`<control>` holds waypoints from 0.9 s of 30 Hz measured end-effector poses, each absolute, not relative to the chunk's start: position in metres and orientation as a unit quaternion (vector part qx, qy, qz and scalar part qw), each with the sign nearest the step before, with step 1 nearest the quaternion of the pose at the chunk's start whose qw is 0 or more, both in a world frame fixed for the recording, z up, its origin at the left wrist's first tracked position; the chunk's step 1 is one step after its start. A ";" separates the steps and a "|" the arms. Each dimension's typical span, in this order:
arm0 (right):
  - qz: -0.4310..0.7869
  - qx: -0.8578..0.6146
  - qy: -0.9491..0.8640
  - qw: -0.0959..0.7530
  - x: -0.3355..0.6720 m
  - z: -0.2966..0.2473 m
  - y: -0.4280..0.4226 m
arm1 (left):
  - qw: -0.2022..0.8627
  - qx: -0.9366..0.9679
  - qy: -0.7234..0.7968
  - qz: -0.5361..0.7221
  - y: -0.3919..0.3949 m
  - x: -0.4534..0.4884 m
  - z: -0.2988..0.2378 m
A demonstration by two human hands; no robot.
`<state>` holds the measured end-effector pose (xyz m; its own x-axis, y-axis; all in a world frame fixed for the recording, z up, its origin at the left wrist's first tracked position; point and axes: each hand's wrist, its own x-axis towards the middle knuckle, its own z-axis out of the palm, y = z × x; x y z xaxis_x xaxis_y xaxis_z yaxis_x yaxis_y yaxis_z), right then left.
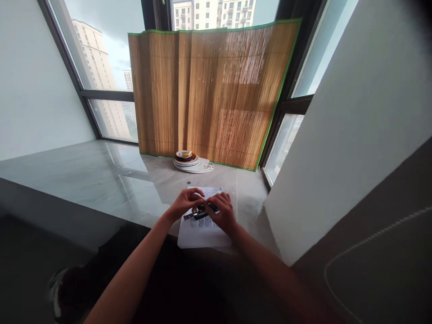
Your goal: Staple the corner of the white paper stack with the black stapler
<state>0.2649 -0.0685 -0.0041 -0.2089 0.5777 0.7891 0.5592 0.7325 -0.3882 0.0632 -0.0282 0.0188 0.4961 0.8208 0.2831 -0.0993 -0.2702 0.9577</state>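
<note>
Both hands meet over a sheet of printed paper [199, 238] lying near the front edge of the ledge. My left hand [187, 202] has its thumb and fingers brought together at a small dark object [200, 208], whose kind I cannot make out. From the other side my right hand [221, 209] closes its fingers on the same spot, thumb pointing inward. Beneath the fingers, a narrow silver and black piece [191, 216] shows just above the print. The fingers hide most of what is held.
Farther back, a stack of plates [194, 168] carries a brown dish and a smaller patterned one on top. A bamboo mat [202, 94] with green edging stands against the windows. A white wall [337, 135] rises close on the right. A small dark bit [188, 182] lies beyond the paper.
</note>
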 end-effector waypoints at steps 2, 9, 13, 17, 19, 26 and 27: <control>0.016 -0.369 -0.778 0.509 0.266 -0.004 -0.068 | 0.542 0.675 0.263 0.426 -0.027 0.062 0.018; 0.034 -0.376 -0.764 0.523 0.267 0.000 -0.071 | 0.504 0.682 0.282 0.449 -0.026 0.061 0.016; 0.044 -0.370 -0.766 0.524 0.267 0.001 -0.071 | 0.465 0.703 0.298 0.447 -0.027 0.061 0.014; 0.057 -0.356 -0.765 0.534 0.266 -0.001 -0.070 | 0.466 0.703 0.294 0.449 -0.027 0.062 0.013; 0.063 -0.358 -0.765 0.532 0.266 -0.002 -0.069 | 0.468 0.703 0.292 0.450 -0.026 0.062 0.012; 0.080 -0.359 -0.757 0.540 0.265 -0.002 -0.070 | 0.473 0.688 0.294 0.464 -0.026 0.065 0.013; 0.079 -0.359 -0.757 0.540 0.265 -0.001 -0.070 | 0.474 0.686 0.295 0.467 -0.027 0.065 0.014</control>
<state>0.2649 -0.0701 -0.0014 -0.1583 0.6289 0.7612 0.4581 0.7297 -0.5076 0.0652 -0.0270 0.0139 0.3907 0.8467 0.3611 -0.0375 -0.3773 0.9253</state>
